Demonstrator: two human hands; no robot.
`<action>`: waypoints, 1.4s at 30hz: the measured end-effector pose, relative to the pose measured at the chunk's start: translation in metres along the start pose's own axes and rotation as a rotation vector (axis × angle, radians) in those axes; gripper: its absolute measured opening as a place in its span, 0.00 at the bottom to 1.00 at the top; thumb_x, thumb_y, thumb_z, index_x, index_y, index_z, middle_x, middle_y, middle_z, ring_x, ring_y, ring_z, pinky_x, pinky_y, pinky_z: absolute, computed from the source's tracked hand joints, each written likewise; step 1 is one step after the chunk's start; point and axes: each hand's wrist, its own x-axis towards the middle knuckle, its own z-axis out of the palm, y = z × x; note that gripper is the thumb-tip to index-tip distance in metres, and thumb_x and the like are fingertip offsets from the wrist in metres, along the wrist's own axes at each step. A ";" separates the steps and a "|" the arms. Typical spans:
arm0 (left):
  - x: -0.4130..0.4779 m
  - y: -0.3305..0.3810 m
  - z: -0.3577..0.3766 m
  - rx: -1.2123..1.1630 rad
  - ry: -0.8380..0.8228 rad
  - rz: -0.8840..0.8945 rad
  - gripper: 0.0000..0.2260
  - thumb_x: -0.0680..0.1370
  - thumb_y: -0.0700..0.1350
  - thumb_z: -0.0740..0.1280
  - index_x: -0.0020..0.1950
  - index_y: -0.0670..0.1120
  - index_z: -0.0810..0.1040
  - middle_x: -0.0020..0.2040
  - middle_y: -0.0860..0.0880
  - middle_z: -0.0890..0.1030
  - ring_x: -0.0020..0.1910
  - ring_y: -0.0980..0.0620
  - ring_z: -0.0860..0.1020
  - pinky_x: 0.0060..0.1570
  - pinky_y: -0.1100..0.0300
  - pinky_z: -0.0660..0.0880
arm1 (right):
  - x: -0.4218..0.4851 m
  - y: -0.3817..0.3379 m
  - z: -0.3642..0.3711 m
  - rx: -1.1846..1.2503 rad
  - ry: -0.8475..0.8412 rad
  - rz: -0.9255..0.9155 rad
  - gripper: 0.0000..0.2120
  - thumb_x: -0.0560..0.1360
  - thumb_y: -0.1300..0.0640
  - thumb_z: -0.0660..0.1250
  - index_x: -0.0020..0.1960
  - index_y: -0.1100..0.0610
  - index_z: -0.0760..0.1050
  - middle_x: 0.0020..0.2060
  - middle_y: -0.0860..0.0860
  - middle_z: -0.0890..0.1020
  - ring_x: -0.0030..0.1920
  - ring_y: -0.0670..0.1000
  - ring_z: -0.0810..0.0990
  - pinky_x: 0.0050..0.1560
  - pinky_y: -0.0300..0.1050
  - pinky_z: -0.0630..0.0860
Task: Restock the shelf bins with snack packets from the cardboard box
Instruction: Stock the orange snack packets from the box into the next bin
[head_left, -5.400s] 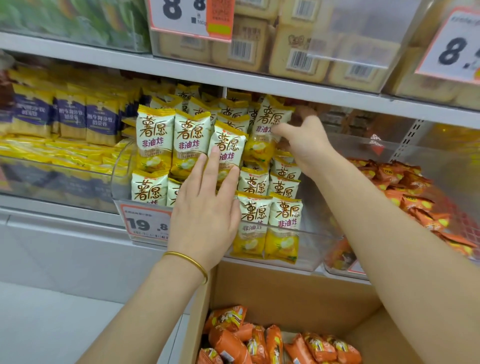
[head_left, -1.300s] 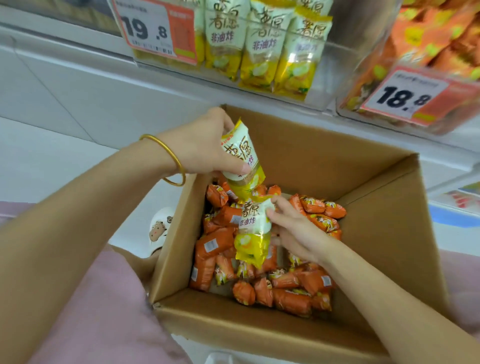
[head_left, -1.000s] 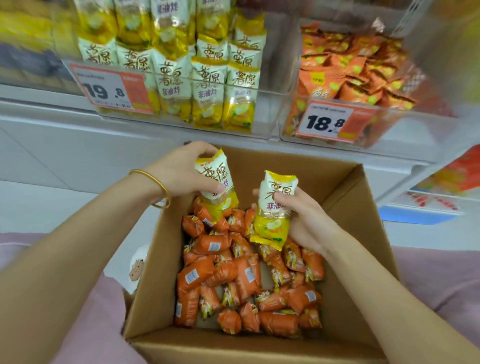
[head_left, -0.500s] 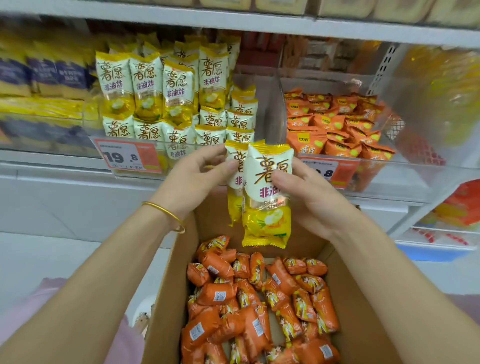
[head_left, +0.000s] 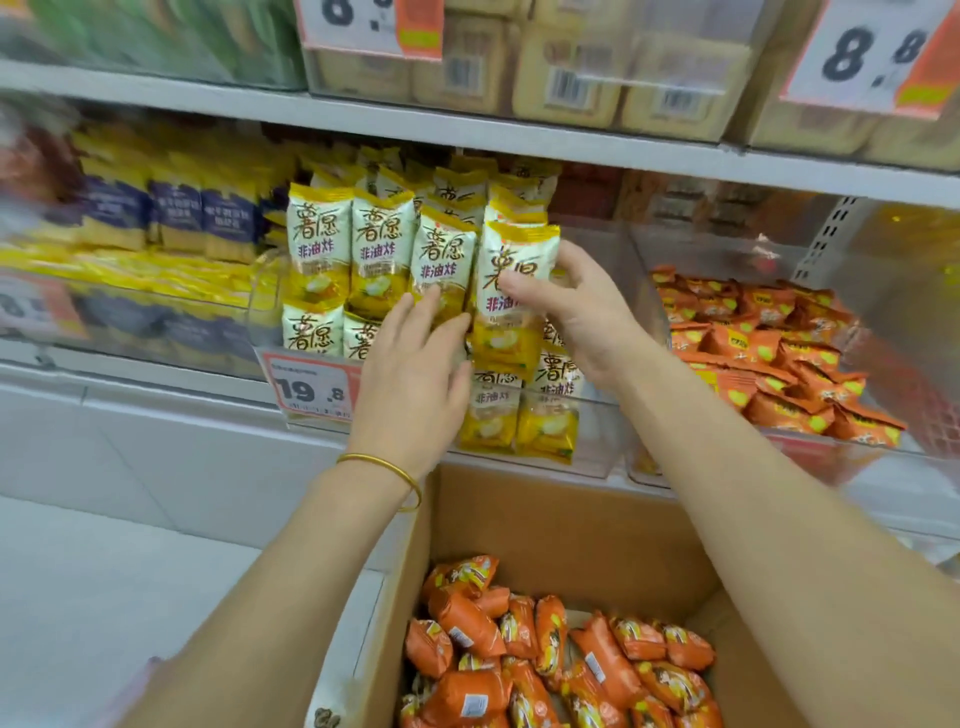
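The right hand (head_left: 582, 312) is holding a yellow-and-white snack packet (head_left: 511, 291) at the right end of the top row in the clear bin (head_left: 597, 452), its grip pinching it. The left hand (head_left: 415, 384), grip wide, is pressing straight fingers (head_left: 421, 312) against the neighbouring packet (head_left: 444, 260). Orange packets (head_left: 545, 649) are lying in the cardboard box (head_left: 571, 525) below.

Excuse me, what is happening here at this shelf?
A person is restocking. The right hand grips a yellow packet and holds it upright at the end of a row in the clear bin. The left hand presses with straight fingers on the neighbouring packets. The box below shows only orange packets.
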 end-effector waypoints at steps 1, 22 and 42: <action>0.001 0.000 0.002 0.006 -0.004 -0.003 0.19 0.80 0.44 0.60 0.71 0.46 0.69 0.76 0.45 0.60 0.76 0.44 0.55 0.73 0.51 0.52 | 0.000 0.004 0.000 -0.067 -0.009 -0.011 0.11 0.69 0.59 0.74 0.50 0.51 0.79 0.49 0.50 0.84 0.50 0.50 0.82 0.50 0.46 0.79; 0.003 0.009 0.010 0.057 0.144 0.063 0.17 0.79 0.42 0.59 0.67 0.43 0.73 0.72 0.43 0.68 0.71 0.43 0.63 0.68 0.46 0.63 | -0.013 -0.005 -0.023 0.032 0.030 0.161 0.26 0.67 0.57 0.76 0.63 0.61 0.74 0.55 0.57 0.83 0.55 0.58 0.82 0.58 0.60 0.77; 0.015 0.012 0.026 0.273 0.038 0.179 0.25 0.79 0.54 0.49 0.70 0.46 0.70 0.75 0.42 0.63 0.73 0.41 0.61 0.69 0.43 0.60 | 0.040 0.006 -0.010 -0.479 0.541 0.163 0.38 0.75 0.58 0.68 0.76 0.53 0.48 0.67 0.57 0.62 0.64 0.57 0.68 0.61 0.47 0.68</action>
